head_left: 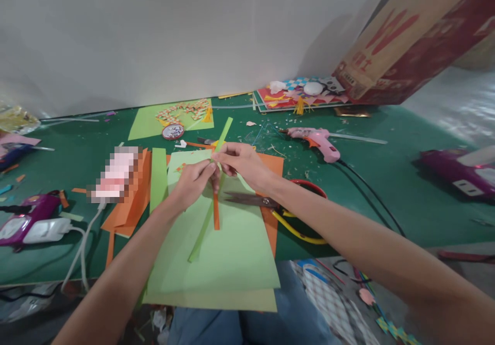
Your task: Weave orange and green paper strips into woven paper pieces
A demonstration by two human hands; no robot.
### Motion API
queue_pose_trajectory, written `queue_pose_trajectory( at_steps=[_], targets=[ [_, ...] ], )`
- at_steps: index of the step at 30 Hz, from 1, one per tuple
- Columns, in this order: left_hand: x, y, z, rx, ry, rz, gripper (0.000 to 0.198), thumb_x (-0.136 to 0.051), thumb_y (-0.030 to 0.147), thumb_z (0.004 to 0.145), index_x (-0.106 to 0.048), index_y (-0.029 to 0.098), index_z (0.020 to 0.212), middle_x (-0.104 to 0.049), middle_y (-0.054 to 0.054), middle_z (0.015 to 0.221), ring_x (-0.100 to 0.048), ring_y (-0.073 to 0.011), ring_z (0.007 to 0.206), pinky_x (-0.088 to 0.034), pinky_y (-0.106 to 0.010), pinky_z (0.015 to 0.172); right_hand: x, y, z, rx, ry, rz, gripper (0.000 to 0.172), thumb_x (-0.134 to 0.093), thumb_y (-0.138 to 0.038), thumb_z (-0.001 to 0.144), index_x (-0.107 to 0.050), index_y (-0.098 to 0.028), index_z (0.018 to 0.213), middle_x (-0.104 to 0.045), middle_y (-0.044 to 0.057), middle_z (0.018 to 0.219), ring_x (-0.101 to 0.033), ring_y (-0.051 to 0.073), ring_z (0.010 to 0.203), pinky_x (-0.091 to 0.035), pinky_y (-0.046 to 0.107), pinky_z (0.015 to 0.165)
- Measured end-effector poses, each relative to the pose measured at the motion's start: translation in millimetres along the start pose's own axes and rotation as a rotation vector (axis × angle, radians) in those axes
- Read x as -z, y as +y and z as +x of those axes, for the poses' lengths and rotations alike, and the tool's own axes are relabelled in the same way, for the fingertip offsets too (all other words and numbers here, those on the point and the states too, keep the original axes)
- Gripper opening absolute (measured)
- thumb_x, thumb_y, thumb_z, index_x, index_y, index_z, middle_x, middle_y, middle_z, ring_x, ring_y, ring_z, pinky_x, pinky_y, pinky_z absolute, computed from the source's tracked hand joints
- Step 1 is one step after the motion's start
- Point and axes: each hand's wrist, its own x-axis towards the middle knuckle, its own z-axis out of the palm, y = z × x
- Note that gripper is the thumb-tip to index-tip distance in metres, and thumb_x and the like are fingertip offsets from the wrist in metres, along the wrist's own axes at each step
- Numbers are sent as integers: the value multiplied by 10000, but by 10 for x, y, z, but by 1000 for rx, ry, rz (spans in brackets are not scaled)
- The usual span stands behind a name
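Both hands meet above a stack of light green paper sheets (232, 262). My left hand (195, 180) is closed, pinching paper strips between thumb and fingers. My right hand (243, 162) pinches the same bundle from the other side. A green paper strip (201, 234) runs slantwise through the fingers, one end sticking up above them. An orange paper strip (216, 213) hangs down from the fingers toward me. Where the strips cross is hidden by my fingertips. Scissors (251, 199) with red and yellow handles lie partly beneath my right forearm.
A pink glue gun (317, 141) with a black cord lies right of the sheets. Orange paper (131, 200) and a pixelated item with a white cable are at left. A purple power strip (460, 172) sits far right. A paper bag (406, 40) leans at the back right.
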Motion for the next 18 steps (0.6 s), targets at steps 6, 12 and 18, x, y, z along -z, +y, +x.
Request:
queue_pose_trajectory(
  at_steps=[6,12,18],
  targets=[
    [-8,-45,-3,5,-25,-11,286,-378,270,904,-509,184,665,-606,20,535,-593,-121,525,-463,-245,613,-7,19,-1,15,-9,34,351,-716,-400,714,-475,-184,577,-442,-80,430,-381,39,401,-274,200,404],
    [-15,-44,-5,17,-33,-35,302,-361,295,914,-504,185,672,-608,13,521,-596,-128,513,-468,-254,607,-29,2,-13,-1,-25,44,360,-716,-422,715,-465,-188,603,-474,-71,428,-373,40,392,-259,200,396],
    [1,-40,6,13,-43,-28,319,-369,313,918,-517,182,668,-612,11,534,-594,-125,509,-467,-254,605,-28,13,-6,11,-19,50,360,-713,-410,721,-464,-187,588,-454,-78,416,-361,38,388,-252,202,398]
  ],
)
